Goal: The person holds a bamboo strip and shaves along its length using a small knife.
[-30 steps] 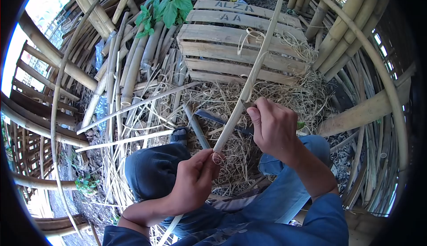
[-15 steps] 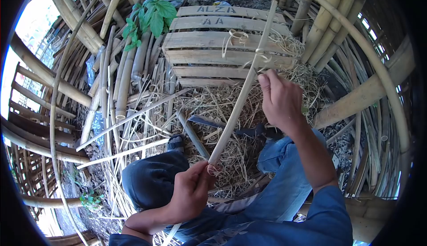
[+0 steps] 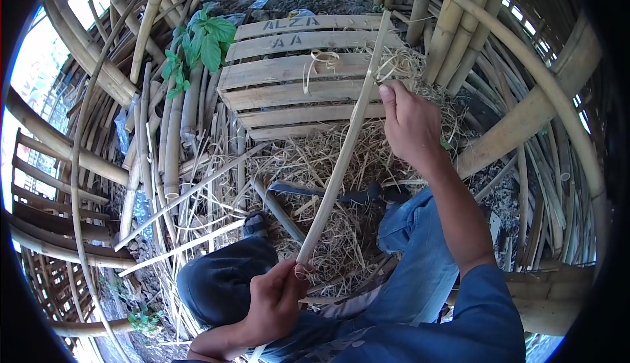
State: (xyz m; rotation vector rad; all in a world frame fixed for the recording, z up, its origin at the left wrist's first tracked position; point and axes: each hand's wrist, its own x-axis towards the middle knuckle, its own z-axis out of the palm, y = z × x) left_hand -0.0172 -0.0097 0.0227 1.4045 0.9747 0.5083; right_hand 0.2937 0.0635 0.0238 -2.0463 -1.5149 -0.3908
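My left hand (image 3: 275, 297) is closed around the lower end of a long pale bamboo strip (image 3: 338, 173), which slants up and away from me. A small curl of shaving lies by its fingers. My right hand (image 3: 415, 125) is closed beside the strip's upper part, thumb on top. A small dark bit at its fingertips looks like a small knife, mostly hidden by the fist, meeting the strip's edge. Thin shavings (image 3: 394, 64) curl just above it. Below the strip, a large dark-bladed knife (image 3: 295, 189) lies on the straw-like shavings beside a grey-green stick (image 3: 279, 209).
A slatted wooden crate (image 3: 295, 92) stands ahead with shavings on it. Bamboo poles (image 3: 172, 146) and split strips lie at the left beside a leafy plant (image 3: 207, 41). A thick bamboo pole (image 3: 518, 130) crosses the right side. My bent knees (image 3: 226, 278) frame the shavings pile.
My right hand has moved a little up along the strip, and more shavings bunch ahead of it. My left hand keeps its hold on the lower end. The whole view has shifted slightly.
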